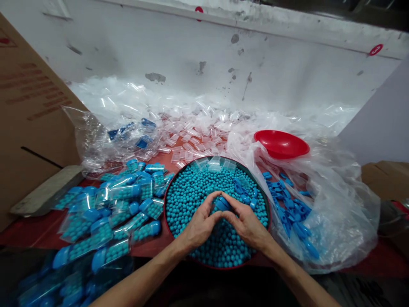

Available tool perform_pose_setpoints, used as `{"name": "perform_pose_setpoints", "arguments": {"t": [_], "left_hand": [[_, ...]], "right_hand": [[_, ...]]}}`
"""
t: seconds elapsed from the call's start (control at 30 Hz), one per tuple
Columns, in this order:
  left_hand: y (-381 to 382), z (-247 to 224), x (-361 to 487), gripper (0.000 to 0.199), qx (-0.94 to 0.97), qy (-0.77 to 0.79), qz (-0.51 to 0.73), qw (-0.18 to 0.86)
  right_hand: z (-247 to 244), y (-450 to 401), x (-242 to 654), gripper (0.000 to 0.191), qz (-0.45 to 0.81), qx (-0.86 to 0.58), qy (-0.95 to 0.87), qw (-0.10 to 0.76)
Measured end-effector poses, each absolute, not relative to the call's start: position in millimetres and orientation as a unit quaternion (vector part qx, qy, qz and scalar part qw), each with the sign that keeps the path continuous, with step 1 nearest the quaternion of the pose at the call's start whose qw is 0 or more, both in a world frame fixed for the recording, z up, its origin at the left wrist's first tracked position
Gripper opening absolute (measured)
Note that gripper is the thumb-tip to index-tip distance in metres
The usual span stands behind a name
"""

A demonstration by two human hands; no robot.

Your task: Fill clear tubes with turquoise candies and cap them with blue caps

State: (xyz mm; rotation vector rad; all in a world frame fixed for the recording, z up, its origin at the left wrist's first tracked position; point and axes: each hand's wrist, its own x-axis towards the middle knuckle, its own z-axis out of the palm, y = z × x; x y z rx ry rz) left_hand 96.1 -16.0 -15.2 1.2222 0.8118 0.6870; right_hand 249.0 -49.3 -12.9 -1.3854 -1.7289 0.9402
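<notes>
Blue cap [223, 204] is above the turquoise beads [191, 187] in a round tub [220, 267], gripped between the fingers of the left hand [204, 216] and right hand [244, 216], fingertips meeting around it. Small blue parts [244, 192] lie on the beads. On the red bench [41, 228], bead-filled packs [124, 192] are heaped left of the tub; a red bowl [281, 144] rests on clear plastic [348, 226] to the right.

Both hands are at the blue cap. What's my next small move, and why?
Probably press the cap gently between the left hand and right hand: both curl around it, and the beads lie below, so anything dropped should land among them.
</notes>
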Motion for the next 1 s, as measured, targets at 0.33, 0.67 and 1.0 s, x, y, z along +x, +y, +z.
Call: {"name": "perform_pose_setpoints", "arguments": {"t": [0.33, 0.67, 1.0], "left_hand": [[-21.0, -10.6, 96.8, 0.036, 0.548, 0.36, 0.332, 0.678], [-22.0, -14.4, 109.9, 0.021, 0.52, 0.417, 0.348, 0.659], [-1.8, 0.5, 25.0, 0.032, 0.592, 0.5, 0.366, 0.516]], "right_hand": [[-22.2, -61.1, 228.4, 0.083, 0.137, -0.562, -0.772, 0.264], [-29.3, -59.3, 216.7, 0.072, 0.076, -0.584, -0.748, 0.306], [-23.5, -49.0, 261.4, 0.05, 0.16, -0.623, -0.731, 0.228]]}}
